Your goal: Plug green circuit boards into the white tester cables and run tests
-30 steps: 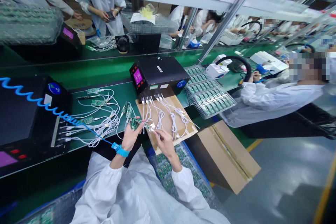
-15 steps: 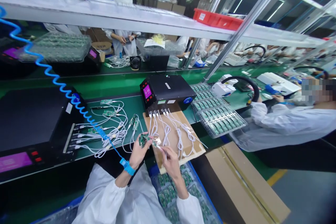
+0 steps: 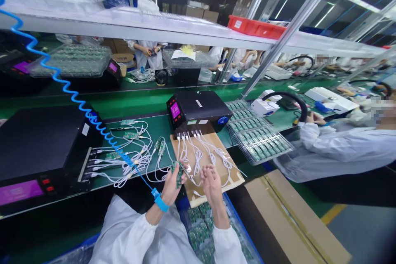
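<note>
My left hand (image 3: 173,182), with a blue wrist strap (image 3: 160,202), is closed around several small green circuit boards (image 3: 177,173) above the cardboard sheet's left side. My right hand (image 3: 211,178) is raised over the cardboard, fingers curled together; what they hold, if anything, I cannot make out. Between the hands, a white cable's loose plug end (image 3: 198,193) lies on the cardboard sheet (image 3: 202,148). Bundled white cables (image 3: 198,161) run from the front sockets of a black tester box (image 3: 198,109) with a lit purple screen.
To the left, wired circuit boards (image 3: 131,135) and tangled cables lie beside a larger black box (image 3: 40,140). A clear tray of boards (image 3: 262,142) sits right of the tester. Below my hands is a blue-edged bin of boards (image 3: 198,231). A carton (image 3: 293,214) and a co-worker (image 3: 337,144) are at right.
My right hand has moved up and right, away from my left hand and the boards. The loose cable plug now shows on the cardboard. My left hand has shifted slightly right, still gripping the boards.
</note>
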A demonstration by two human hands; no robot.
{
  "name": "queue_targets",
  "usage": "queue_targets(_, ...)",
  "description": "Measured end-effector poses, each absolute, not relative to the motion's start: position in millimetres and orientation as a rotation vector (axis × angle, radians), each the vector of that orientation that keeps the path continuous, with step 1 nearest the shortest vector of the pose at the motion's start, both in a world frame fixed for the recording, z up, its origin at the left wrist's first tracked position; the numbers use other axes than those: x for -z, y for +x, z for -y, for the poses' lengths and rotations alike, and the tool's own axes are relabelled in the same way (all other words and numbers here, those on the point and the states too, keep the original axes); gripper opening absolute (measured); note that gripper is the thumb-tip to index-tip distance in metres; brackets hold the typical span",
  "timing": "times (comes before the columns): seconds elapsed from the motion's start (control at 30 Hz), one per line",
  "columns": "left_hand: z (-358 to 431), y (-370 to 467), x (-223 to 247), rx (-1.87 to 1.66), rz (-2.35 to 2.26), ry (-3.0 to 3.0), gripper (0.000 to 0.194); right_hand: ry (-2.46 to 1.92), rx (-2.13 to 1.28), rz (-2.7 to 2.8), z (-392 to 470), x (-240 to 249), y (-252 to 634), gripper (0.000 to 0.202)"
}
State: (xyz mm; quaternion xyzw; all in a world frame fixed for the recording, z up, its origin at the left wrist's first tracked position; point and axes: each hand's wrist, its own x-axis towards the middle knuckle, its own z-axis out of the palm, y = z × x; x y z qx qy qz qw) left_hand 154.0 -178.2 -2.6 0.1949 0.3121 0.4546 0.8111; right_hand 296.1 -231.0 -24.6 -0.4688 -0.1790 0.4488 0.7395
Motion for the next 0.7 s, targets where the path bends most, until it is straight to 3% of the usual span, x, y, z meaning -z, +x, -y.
queue_targets(0.27,191,163,9,-0.929,-0.665,0.450,0.051,-1.277,-0.808,0.973,215,19,275,0.028)
queue_targets(0.7,187,157,16,-0.877,-0.685,0.511,0.056,-1.291,-0.776,1.183,220,16,288,0.026)
